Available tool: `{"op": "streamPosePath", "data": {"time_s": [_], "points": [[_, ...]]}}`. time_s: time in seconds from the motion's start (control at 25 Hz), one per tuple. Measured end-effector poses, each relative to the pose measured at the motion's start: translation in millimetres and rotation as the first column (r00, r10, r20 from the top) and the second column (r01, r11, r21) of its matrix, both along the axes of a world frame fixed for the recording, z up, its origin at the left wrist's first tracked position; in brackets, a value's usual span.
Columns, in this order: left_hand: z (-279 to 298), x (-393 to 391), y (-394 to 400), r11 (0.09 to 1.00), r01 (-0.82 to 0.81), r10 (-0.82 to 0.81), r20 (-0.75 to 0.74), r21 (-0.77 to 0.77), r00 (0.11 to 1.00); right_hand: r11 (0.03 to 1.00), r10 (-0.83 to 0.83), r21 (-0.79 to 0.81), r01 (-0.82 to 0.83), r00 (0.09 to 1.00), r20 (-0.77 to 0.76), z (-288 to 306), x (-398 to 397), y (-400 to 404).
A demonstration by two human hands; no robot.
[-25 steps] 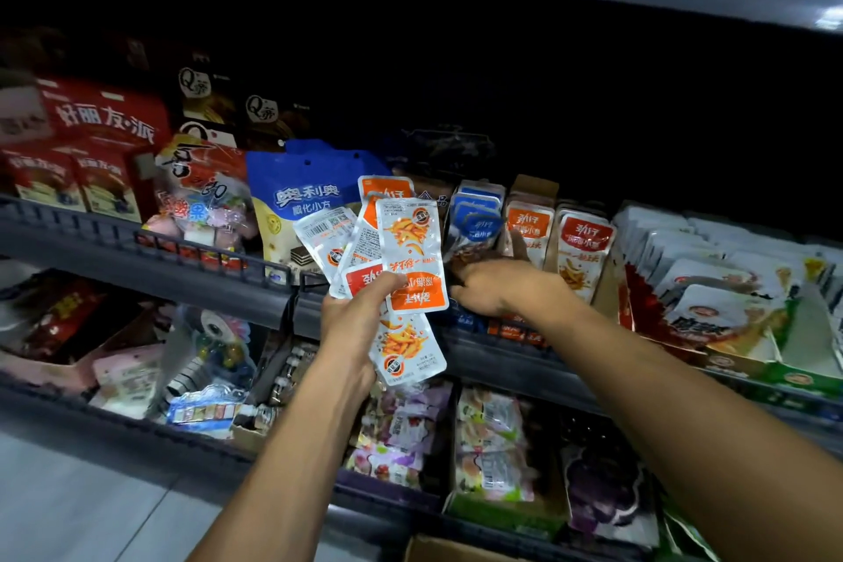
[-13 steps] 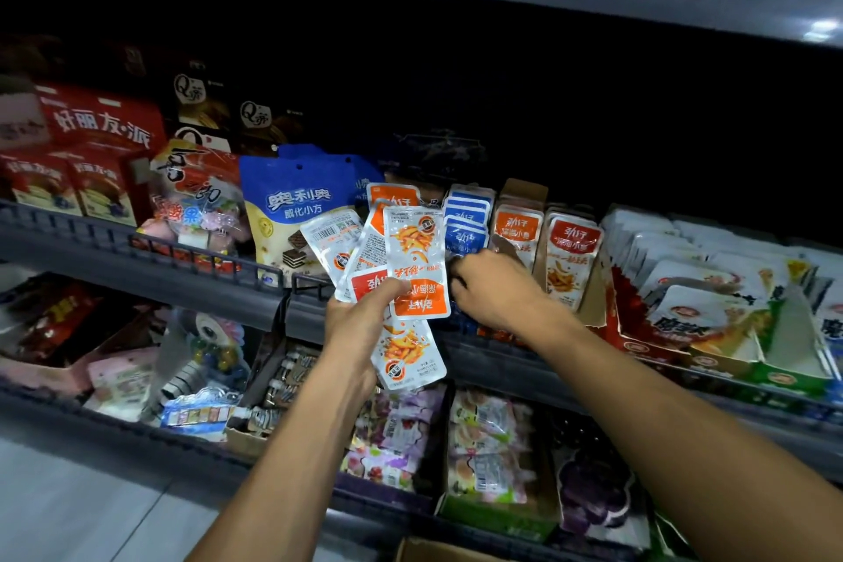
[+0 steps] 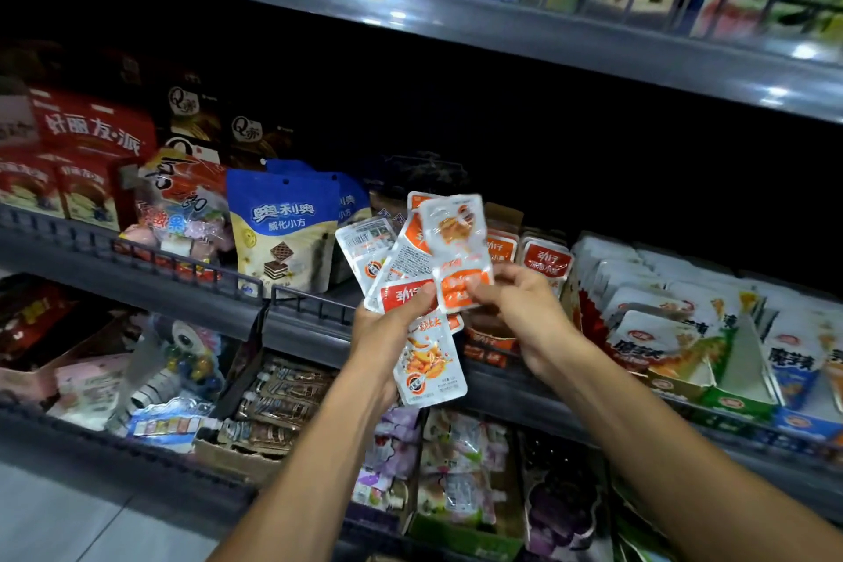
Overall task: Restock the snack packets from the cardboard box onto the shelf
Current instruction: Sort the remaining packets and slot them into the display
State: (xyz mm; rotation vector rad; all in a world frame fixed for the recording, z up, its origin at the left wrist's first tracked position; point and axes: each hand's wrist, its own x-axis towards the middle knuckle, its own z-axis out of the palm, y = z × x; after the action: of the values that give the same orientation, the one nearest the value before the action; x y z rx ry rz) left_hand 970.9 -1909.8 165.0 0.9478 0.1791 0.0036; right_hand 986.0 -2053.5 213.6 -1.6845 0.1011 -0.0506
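Snack packets [image 3: 413, 287], small silver-and-orange sachets, are fanned out in the left hand [image 3: 387, 333], thumb clamped across them, in front of the middle shelf [image 3: 310, 324]. The right hand [image 3: 515, 310] pinches the lower edge of the top packet [image 3: 456, 251], seemingly peeling it off the fan. That puts the work mid-restock: the next move likely calls for carrying this one packet to the matching orange row [image 3: 543, 262] just behind and standing it upright. The cardboard box is not clearly visible.

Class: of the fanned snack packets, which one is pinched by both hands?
The topmost orange-and-white packet: right hand pinches its lower edge; the others sit only in the left hand.
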Motion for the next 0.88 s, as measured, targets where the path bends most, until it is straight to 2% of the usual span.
{"op": "streamPosePath", "data": {"time_s": [0.04,0.08,0.12,0.16,0.2,0.24,0.28,0.4,0.48,0.56,0.68,0.76,0.88], "points": [[0,0,-1,1.0,-0.015,0.015,-0.007,-0.003,1.0,0.997,-0.057,0.062,0.056,0.998,0.013,9,3,-6],[0,1,-2,0.999,-0.034,0.034,-0.014,-0.005,0.999,0.992,-0.116,0.05,0.113,0.992,0.059,20,4,-14],[-1,2,-2,0.999,-0.051,0.051,-0.018,-0.009,0.999,0.98,-0.156,-0.098,0.172,0.977,0.147,35,6,-24],[-1,3,-1,0.998,-0.064,0.064,-0.019,-0.014,0.998,0.901,-0.154,-0.356,0.247,0.951,0.268,51,10,-37],[-2,4,1,0.997,-0.071,0.071,-0.02,-0.014,0.997,0.731,-0.097,-0.604,0.317,0.925,0.368,68,12,-49],[-3,6,2,0.997,-0.075,0.074,-0.025,-0.012,0.997,0.548,-0.017,-0.76,0.349,0.913,0.408,86,14,-57],[-4,7,4,0.997,-0.076,0.075,-0.031,-0.011,0.997,0.403,0.055,-0.853,0.332,0.922,0.384,102,19,-61],[-5,9,3,0.997,-0.071,0.071,-0.039,-0.002,0.997,0.089,0.192,-0.979,0.184,0.961,0.198,117,41,-52],[-5,9,1,0.998,-0.063,0.063,-0.037,0.002,0.997,-0.064,0.272,-0.979,0.191,0.948,0.167,101,59,-36],[-6,11,0,0.999,-0.04,0.04,-0.026,0.004,0.999,-0.154,0.29,-0.961,0.229,0.941,0.178,78,74,-22],[-9,14,1,0.999,-0.01,0.011,-0.014,0.03,1.0,-0.229,0.241,-0.953,0.199,0.96,0.143,54,84,-13],[-11,18,3,0.998,-0.004,0.005,-0.003,0.058,1.0,-0.257,0.24,-0.946,0.199,0.961,0.137,48,86,-12],[-13,21,6,0.996,0.003,-0.005,0.017,0.087,1.0,-0.297,0.313,-0.905,0.304,0.927,0.209,35,94,-13]]}}
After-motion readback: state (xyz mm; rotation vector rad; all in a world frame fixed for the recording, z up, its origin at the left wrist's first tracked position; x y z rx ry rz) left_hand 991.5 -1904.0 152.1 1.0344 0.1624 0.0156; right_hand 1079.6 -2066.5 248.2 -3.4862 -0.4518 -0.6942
